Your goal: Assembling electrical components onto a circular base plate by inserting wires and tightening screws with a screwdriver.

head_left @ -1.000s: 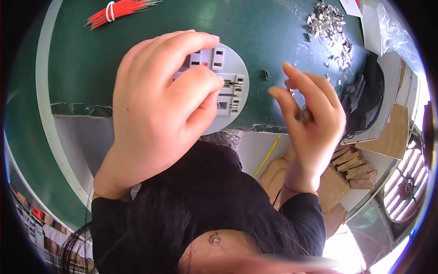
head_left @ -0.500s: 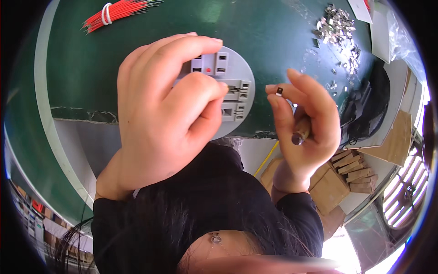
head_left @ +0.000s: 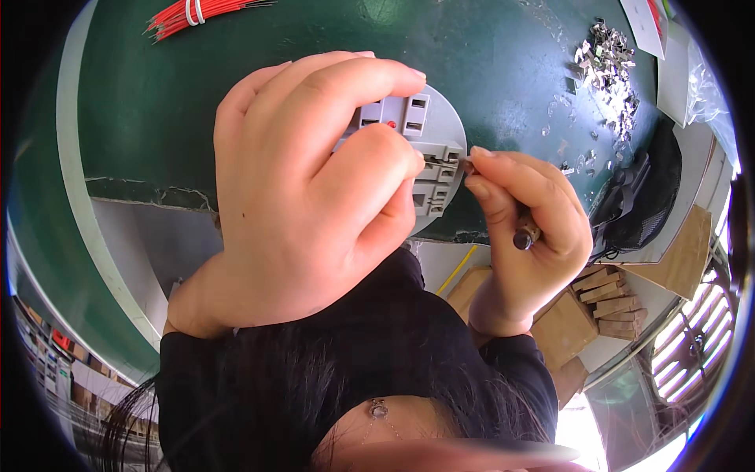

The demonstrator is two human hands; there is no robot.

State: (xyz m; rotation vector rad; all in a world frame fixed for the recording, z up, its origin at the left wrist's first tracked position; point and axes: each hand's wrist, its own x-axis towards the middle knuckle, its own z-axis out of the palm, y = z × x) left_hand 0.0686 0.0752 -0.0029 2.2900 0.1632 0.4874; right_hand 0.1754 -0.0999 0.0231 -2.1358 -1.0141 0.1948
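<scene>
A round grey plastic housing [head_left: 448,118] with moulded slots and a small red spot lies at the green table's near edge, partly covered by my left hand [head_left: 314,181]. That hand is closed over the housing, one fingertip pressed beside a slot row near its middle. My right hand [head_left: 527,204] is closed, thumb and forefinger pinching a small metal clip [head_left: 469,167] at the housing's right rim. Most of the clip is hidden by the fingertips. A thin tool with a dark, rounded handle end [head_left: 525,238] is tucked in the same hand's curled fingers.
A heap of small shiny metal clips [head_left: 609,75] lies at the far right of the green table [head_left: 141,118]. Red wires [head_left: 189,14], tied in white, lie at the far left. A black bag [head_left: 653,193] rests at the right, above stacked wooden strips [head_left: 613,303].
My right hand has brought the metal clip left to the housing's rim, turning it mostly out of sight. The housing and my left hand sit slightly further right in view.
</scene>
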